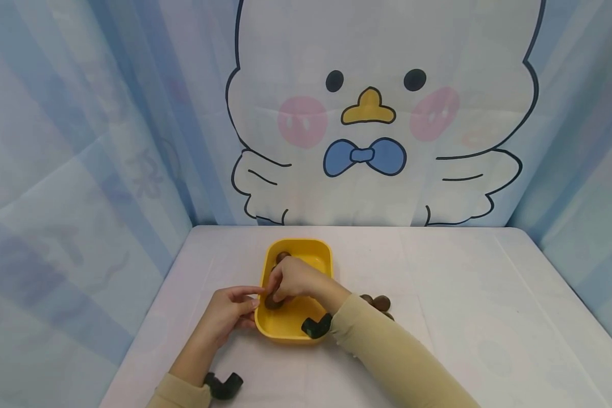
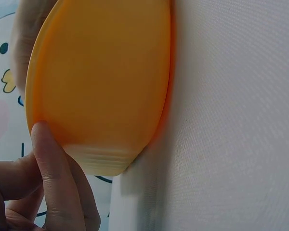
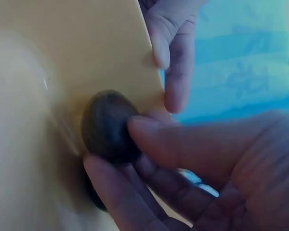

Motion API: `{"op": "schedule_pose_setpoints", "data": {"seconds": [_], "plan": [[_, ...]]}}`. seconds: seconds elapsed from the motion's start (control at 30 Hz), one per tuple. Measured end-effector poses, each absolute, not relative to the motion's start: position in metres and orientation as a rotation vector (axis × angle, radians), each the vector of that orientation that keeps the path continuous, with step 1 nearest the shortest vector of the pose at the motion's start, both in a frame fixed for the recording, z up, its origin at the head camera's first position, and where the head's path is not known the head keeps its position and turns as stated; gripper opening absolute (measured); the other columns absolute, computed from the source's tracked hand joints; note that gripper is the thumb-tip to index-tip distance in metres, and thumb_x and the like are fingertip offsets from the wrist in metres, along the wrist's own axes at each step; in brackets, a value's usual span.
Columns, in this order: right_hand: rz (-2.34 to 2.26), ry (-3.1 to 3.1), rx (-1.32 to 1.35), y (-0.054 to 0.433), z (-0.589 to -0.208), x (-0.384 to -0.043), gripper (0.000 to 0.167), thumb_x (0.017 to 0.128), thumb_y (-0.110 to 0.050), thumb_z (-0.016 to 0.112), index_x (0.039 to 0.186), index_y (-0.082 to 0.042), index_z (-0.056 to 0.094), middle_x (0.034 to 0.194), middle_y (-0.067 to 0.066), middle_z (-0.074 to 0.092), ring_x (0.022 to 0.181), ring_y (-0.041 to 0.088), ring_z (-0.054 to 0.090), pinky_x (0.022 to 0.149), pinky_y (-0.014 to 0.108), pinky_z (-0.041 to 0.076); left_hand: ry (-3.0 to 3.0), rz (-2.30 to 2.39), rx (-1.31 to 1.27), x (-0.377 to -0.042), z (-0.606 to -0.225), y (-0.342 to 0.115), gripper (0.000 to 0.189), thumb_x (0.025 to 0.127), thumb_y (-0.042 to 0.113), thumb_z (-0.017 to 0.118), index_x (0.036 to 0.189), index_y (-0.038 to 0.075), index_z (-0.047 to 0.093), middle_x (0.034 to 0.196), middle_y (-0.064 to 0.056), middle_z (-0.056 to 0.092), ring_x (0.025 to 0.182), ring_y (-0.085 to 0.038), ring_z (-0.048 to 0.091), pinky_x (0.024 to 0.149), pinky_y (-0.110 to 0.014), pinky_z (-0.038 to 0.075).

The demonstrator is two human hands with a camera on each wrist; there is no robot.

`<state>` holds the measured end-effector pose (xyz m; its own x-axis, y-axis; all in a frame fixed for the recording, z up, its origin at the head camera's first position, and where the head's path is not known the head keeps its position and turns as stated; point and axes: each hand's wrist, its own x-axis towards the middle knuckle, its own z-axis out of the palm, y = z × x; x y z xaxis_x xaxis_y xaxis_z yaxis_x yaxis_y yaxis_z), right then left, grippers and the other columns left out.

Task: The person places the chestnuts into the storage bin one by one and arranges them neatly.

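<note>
A yellow tray (image 1: 318, 256) with raised walls stands on the table. My right hand (image 1: 298, 279) reaches into it from the right and pinches a smooth dark brown ball (image 3: 108, 126) between thumb and fingers, close to the tray's left wall. Another brown ball (image 1: 283, 257) lies at the far left of the tray. Below the pinched one, a second dark ball (image 3: 94, 192) partly shows in the right wrist view. Outside the tray, my left hand (image 1: 229, 309) touches the left wall with extended fingertips (image 2: 42, 132) at the rim.
Several brown balls (image 1: 381, 303) lie on the white table (image 1: 454, 317) right of the tray, partly behind the right sleeve (image 1: 387, 345). Dark wrist-worn pieces (image 1: 224, 386) sit at both cuffs. A printed curtain (image 1: 367, 198) stands along the back edge.
</note>
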<state>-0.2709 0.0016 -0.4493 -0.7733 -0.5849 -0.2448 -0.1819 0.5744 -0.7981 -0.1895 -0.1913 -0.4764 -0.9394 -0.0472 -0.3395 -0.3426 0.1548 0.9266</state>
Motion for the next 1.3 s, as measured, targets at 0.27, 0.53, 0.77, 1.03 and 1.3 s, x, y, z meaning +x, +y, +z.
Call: {"op": "schedule_pose_setpoints", "data": {"seconds": [0.27, 0.53, 0.77, 1.03, 1.3], "plan": [[-1.045, 2.359, -0.599, -0.003, -0.445, -0.267, 0.018, 0.086, 0.006, 0.084, 0.091, -0.011, 0.084, 0.087, -0.001, 0.08, 0.079, 0.011, 0.073, 0.073, 0.029, 0.066, 2.19, 1.872, -0.379, -0.19, -0.476, -0.191, 0.034, 0.099, -0.001, 0.07, 0.13, 0.007, 0.078, 0.098, -0.015, 0.074, 0.064, -0.021, 0.069, 0.063, -0.03, 0.065], [-0.985, 2.414, -0.601, -0.006, -0.442, -0.263, 0.022, 0.084, 0.008, 0.083, 0.091, -0.013, 0.083, 0.087, -0.002, 0.078, 0.081, 0.013, 0.067, 0.079, 0.027, 0.063, 2.197, 1.87, -0.377, -0.189, -0.475, -0.191, 0.033, 0.098, -0.001, 0.07, 0.129, 0.006, 0.078, 0.097, -0.015, 0.074, 0.062, -0.02, 0.068, 0.063, -0.029, 0.065], [-1.026, 2.378, -0.596, 0.0, -0.442, -0.265, 0.025, 0.083, 0.008, 0.082, 0.097, -0.013, 0.084, 0.1, 0.003, 0.081, 0.089, 0.016, 0.067, 0.085, 0.031, 0.063, 2.194, 1.867, -0.376, -0.189, -0.475, -0.191, 0.032, 0.099, 0.002, 0.071, 0.129, 0.006, 0.078, 0.096, -0.013, 0.074, 0.061, -0.019, 0.068, 0.063, -0.029, 0.065], [-1.102, 2.314, -0.567, 0.01, -0.441, -0.268, 0.028, 0.083, 0.01, 0.076, 0.103, -0.008, 0.084, 0.105, 0.009, 0.081, 0.09, 0.017, 0.07, 0.082, 0.034, 0.067, 2.191, 1.876, -0.375, -0.189, -0.475, -0.191, 0.032, 0.098, 0.001, 0.071, 0.129, 0.006, 0.078, 0.095, -0.013, 0.072, 0.061, -0.018, 0.067, 0.063, -0.028, 0.065], [-1.154, 2.257, -0.514, 0.021, -0.435, -0.267, 0.028, 0.086, 0.009, 0.074, 0.11, -0.003, 0.082, 0.113, 0.015, 0.079, 0.092, 0.019, 0.072, 0.084, 0.036, 0.069, 2.185, 1.869, -0.387, -0.189, -0.474, -0.191, 0.032, 0.098, 0.001, 0.071, 0.13, 0.006, 0.077, 0.096, -0.013, 0.073, 0.062, -0.018, 0.068, 0.063, -0.028, 0.065]]}}
